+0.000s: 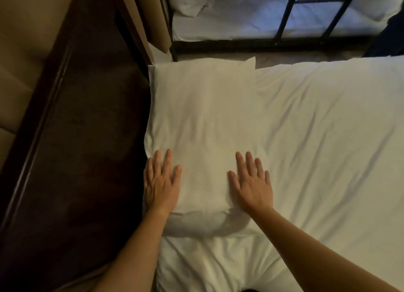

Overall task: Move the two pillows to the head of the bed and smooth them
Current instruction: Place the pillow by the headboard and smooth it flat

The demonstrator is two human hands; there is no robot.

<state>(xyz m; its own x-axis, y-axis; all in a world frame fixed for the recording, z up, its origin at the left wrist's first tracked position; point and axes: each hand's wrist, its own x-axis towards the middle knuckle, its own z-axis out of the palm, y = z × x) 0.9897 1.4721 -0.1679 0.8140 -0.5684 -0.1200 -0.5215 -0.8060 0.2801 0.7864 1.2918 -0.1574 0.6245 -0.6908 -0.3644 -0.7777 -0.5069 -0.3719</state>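
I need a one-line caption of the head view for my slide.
Both hands, left hand and right hand, lie flat on a white pillow at the bed edge.

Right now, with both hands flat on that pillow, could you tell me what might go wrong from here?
1. The pillow lies along the mattress's left edge; the left hand presses at that rim, so a firm stroke might tip it toward the dark gap.
2. The right hand could drag the creased sheet underneath.
3. Only one pillow is clearly visible.
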